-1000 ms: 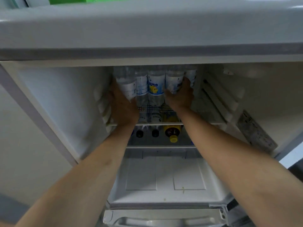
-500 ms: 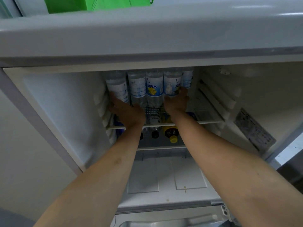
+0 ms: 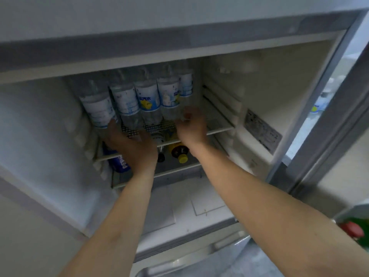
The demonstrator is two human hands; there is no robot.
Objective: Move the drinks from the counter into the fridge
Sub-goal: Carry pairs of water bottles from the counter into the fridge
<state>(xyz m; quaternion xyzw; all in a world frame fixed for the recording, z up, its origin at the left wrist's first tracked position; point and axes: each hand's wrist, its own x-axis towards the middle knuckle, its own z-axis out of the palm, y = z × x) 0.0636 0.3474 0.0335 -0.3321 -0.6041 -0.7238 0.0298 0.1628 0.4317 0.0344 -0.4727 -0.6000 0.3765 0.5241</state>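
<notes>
Clear ribbed bottles [image 3: 139,98]; hands perhaps touching.

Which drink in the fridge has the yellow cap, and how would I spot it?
Look inside the open fridge, below the upper wire shelf where the clear water bottles stand in a row. Between the person's two wrists, a dark bottle lies on its side. It alone shows a bright yellow cap, pointing outward.
</notes>
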